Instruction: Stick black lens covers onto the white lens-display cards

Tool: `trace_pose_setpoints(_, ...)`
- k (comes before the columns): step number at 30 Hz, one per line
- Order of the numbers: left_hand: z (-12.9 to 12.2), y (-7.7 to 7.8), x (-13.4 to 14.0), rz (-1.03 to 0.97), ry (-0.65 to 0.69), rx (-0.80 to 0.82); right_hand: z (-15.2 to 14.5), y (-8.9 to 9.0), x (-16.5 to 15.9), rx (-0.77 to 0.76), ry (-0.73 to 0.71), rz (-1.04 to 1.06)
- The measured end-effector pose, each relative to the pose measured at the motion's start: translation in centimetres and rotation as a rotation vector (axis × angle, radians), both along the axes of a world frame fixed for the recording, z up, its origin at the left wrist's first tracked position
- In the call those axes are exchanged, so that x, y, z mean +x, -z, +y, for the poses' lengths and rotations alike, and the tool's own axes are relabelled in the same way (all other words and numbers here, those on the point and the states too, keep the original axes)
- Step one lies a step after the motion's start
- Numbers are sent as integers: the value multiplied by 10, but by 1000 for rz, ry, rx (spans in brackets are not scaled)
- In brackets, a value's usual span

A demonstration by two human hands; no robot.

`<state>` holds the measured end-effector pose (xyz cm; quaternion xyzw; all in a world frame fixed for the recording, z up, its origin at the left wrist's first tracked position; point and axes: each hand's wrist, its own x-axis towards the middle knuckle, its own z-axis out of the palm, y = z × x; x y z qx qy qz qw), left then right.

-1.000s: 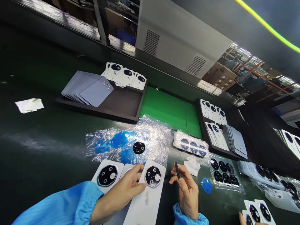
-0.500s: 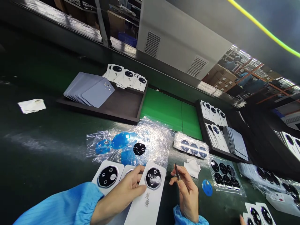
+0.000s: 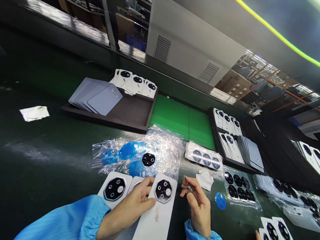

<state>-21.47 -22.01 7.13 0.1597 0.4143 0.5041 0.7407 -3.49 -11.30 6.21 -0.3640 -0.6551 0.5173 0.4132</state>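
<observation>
My left hand (image 3: 140, 196) grips a white phone back cover (image 3: 153, 221) by its left edge, thumb on its face. Near the cover's top sits a black camera lens plate (image 3: 163, 191) with round lens openings. Just to the right of this cover, my right hand (image 3: 198, 206) is raised with fingers curled around a thin dark stick-like tool (image 3: 187, 186), mostly hidden by the fingers. Another white phone back cover (image 3: 115, 186) with a black lens plate lies left of my left hand. Partly covered by that hand is a further cover (image 3: 135, 182).
Crumpled clear film (image 3: 162, 143) with blue pieces and a loose black lens plate (image 3: 148, 159) lies ahead. Behind stand a left tray (image 3: 135, 116) and a right tray (image 3: 220, 146) of covers, flanking a green belt (image 3: 175, 116). Another person's fingers (image 3: 258, 235) show at lower right.
My right hand has turned a little and shifted slightly left, so the dark tool shows thinner. My left hand and the cover have hardly moved. The green belt's seam has slid left.
</observation>
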Motion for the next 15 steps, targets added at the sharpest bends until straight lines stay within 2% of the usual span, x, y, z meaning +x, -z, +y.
trace_pose_setpoints(4, -1, 4, 2, 17, -28, 7, -7, -8, -1, 276, -47, -226)
trace_pose_setpoints(7, -3, 11, 3, 96, -53, 32, -15, -12, -2, 553, -148, -407)
trace_pose_setpoints(9, -4, 15, 4, 165, -54, 38, -19, -11, -4, 682, -215, -480)
trace_pose_setpoints(15, -8, 16, 3, 264, -20, 33, -23, -10, -10, 861, -239, -566)
